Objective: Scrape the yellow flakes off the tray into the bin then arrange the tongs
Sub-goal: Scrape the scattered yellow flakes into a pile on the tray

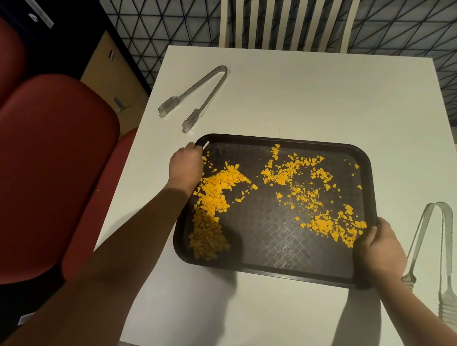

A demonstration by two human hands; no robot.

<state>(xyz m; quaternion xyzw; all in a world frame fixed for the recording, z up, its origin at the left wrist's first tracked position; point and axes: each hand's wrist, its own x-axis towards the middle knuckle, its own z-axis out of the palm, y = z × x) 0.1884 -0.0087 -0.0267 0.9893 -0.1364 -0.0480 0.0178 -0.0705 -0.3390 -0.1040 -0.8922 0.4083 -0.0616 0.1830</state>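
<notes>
My left hand [186, 161] pinches a small scraper [206, 144] at the tray's [282, 142] upper-left corner, my right hand [379, 247] grips its lower-right rim; next, sweep flakes [215, 190] together.

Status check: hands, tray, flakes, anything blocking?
Left hand pinches a small white scraper at the tray's far-left corner; right hand grips the tray by its right rim. Yellow flakes still all over it. No bin seen; nothing blocking.

Dim warm overhead light — soft forearm shadows, wide-angle bending at edges.
</notes>
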